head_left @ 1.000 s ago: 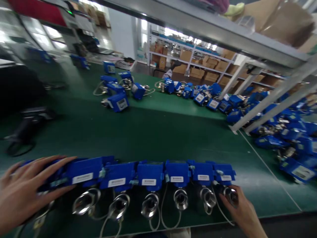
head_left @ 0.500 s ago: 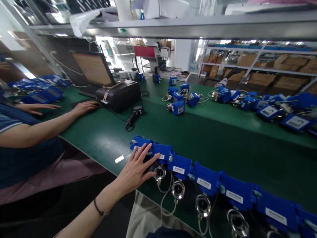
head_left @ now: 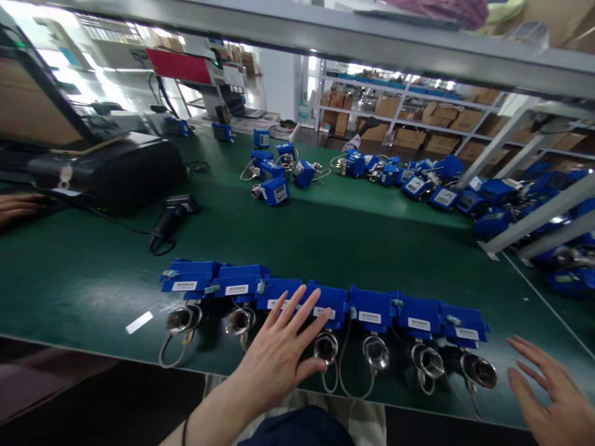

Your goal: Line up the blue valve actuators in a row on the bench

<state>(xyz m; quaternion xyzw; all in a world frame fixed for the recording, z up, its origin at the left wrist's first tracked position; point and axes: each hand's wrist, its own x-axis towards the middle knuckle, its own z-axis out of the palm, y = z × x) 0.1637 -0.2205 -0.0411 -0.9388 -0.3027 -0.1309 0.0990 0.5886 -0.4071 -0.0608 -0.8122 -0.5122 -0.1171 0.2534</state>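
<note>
A row of several blue meters (head_left: 372, 308) lies along the near edge of the green table, each with a white barcode label, a shiny metal pipe body (head_left: 375, 352) and a thin cable. My left hand (head_left: 281, 347) is spread over the middle of the row, its fingertips in front of two blue housings; whether they touch cannot be made out. Nothing is held in it. At the lower right, my right hand (head_left: 546, 390) hangs with fingers apart and holds nothing. It is beside the rightmost meter (head_left: 466, 325), separated from it by a gap.
A black barcode scanner (head_left: 171, 217) and a white label strip (head_left: 139, 323) lie at left, near a black printer (head_left: 111, 173). More blue meters (head_left: 274, 189) stand farther back and pile up at right by the shelf legs (head_left: 543, 210). Another person's hand (head_left: 18, 207) shows at the left edge.
The view has swung right. My left hand has moved from the row's left end to its middle, and my right hand has come into view.
</note>
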